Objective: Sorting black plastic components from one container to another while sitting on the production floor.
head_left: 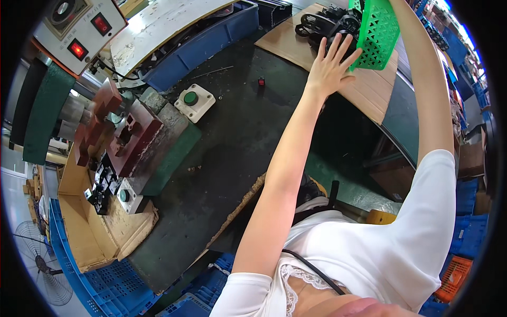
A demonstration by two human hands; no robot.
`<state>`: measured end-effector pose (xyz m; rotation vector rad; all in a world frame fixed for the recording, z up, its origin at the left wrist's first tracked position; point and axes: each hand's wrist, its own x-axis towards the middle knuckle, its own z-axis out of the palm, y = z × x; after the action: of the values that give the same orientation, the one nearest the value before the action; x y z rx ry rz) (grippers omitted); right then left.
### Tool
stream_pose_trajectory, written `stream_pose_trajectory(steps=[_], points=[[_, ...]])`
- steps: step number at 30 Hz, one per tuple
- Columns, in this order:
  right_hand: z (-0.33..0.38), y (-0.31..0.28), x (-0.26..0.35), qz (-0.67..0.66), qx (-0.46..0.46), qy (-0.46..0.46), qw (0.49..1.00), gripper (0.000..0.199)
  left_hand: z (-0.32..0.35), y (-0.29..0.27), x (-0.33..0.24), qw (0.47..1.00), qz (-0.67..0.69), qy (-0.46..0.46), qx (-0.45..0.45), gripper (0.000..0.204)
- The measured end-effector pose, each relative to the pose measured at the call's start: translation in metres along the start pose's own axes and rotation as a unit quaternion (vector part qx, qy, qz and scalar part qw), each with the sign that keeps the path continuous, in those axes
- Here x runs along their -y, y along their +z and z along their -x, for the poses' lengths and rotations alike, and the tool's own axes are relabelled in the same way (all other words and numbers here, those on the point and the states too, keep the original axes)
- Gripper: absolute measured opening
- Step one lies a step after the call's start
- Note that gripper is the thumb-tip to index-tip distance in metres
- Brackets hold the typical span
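My left hand point(334, 66) reaches out at the far right with its fingers spread. It is over the near edge of a pile of black plastic parts point(328, 22) and holds nothing; whether the fingertips touch them I cannot tell. Beside the parts, a green perforated plastic basket point(377, 39) stands tilted on its side, its open side toward the pile. Parts and basket rest on a flat cardboard sheet point(369, 98). My right arm stretches up along the basket's right side, and its hand is beyond the picture's top edge.
At left stands a press with a dark red fixture point(134, 142), flanked by a green-button box point(195, 102) and another button box point(127, 195). A control box point(79, 37) with red switches hangs above. A blue bin point(200, 53) lies behind; a cardboard box point(87, 227) holds black parts.
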<state>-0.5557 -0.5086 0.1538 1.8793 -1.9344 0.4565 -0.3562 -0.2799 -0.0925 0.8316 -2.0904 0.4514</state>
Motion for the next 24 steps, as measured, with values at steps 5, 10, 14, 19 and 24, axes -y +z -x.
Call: stream_pose_trajectory(steps=[5,10,14,19,24], points=[[0.001,-0.007,0.009,-0.033,0.013,0.041,0.999,0.042,-0.002,0.007,-0.003,1.0,0.006,-0.009,0.004,0.076],[-0.007,-0.006,0.025,0.019,-0.038,-0.013,0.999,0.044,-0.007,0.013,-0.005,0.997,0.049,-0.056,-0.032,0.088],[0.013,-0.006,0.042,-0.056,-0.059,-0.021,0.996,0.042,-0.001,0.014,0.0,0.996,0.041,-0.083,-0.019,0.088],[0.024,-0.02,0.018,-0.119,0.011,0.032,0.992,0.037,0.002,0.013,0.001,0.995,0.039,-0.086,-0.019,0.088],[0.017,-0.021,-0.025,-0.11,0.014,-0.009,0.994,0.04,0.0,0.012,0.0,0.995,0.034,-0.092,0.004,0.089]])
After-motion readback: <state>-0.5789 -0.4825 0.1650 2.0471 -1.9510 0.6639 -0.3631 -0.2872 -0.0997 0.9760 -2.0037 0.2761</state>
